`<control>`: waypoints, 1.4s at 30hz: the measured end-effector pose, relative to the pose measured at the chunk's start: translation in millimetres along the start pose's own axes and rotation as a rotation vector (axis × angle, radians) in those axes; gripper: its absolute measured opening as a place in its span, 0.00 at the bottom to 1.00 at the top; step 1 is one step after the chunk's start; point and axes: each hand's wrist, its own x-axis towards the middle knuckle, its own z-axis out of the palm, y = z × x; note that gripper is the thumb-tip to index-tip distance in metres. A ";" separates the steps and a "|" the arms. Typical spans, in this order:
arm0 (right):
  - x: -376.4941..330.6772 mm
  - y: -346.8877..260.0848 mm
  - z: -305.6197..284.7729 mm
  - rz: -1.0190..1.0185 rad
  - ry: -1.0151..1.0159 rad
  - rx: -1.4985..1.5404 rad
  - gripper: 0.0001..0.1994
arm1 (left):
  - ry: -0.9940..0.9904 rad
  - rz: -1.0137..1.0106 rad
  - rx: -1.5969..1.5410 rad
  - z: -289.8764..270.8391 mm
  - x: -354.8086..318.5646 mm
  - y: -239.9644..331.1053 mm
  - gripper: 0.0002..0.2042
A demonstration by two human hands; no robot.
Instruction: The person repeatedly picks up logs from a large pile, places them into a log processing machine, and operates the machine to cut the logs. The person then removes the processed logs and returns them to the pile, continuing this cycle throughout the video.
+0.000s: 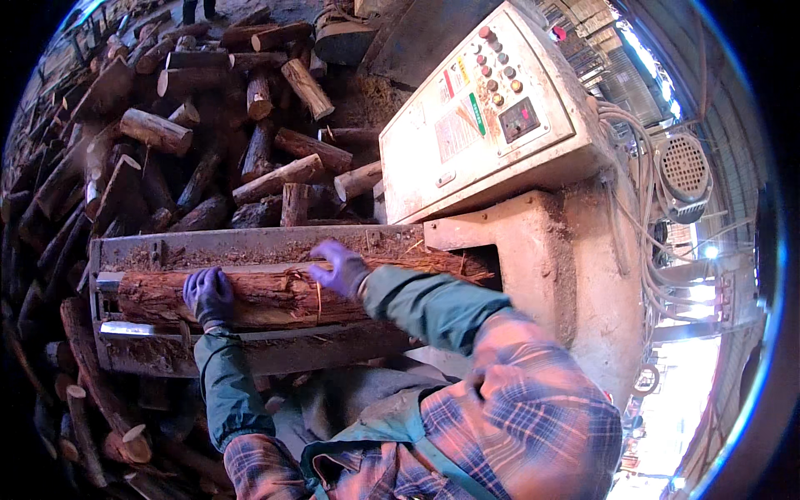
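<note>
A reddish, bark-covered log (275,293) lies lengthwise in the metal feed trough (208,246) of a machine. My left hand (208,296), in a purple glove, rests flat on the log near its left end. My right hand (340,268), also in a purple glove, lies on top of the log further right, fingers spread. The log's right end reaches into the machine's opening (483,267). Neither hand closes around the log.
A large pile of cut logs (192,125) fills the space behind and left of the trough. A slanted control panel (492,108) with buttons sits above the machine's dusty housing (550,267). An electric motor (683,171) and cables hang at right. More logs (92,417) lie below left.
</note>
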 end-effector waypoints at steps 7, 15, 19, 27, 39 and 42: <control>153.4 75.3 -241.1 0.215 0.222 -0.812 0.34 | 0.016 -0.009 0.006 -1.0 -9.4 -1.6 0.09; 212.5 5.5 -367.2 0.736 0.248 -1.263 0.34 | 0.058 -0.027 -0.019 -8.5 -5.8 2.4 0.08; 219.2 -9.1 -362.8 0.806 0.043 -1.292 0.29 | 0.052 -0.029 0.011 -17.0 -6.1 1.3 0.08; 239.8 48.5 -383.9 0.834 -0.081 -1.396 0.24 | 0.038 -0.030 -0.021 -5.3 -14.5 12.6 0.08; 297.4 151.7 -406.6 0.393 -0.160 -1.224 0.24 | 0.082 -0.060 -0.030 -29.1 11.2 2.3 0.06; 306.9 158.8 -398.3 0.250 -0.161 -1.113 0.25 | 0.204 -0.013 -0.070 -16.2 4.5 -3.6 0.05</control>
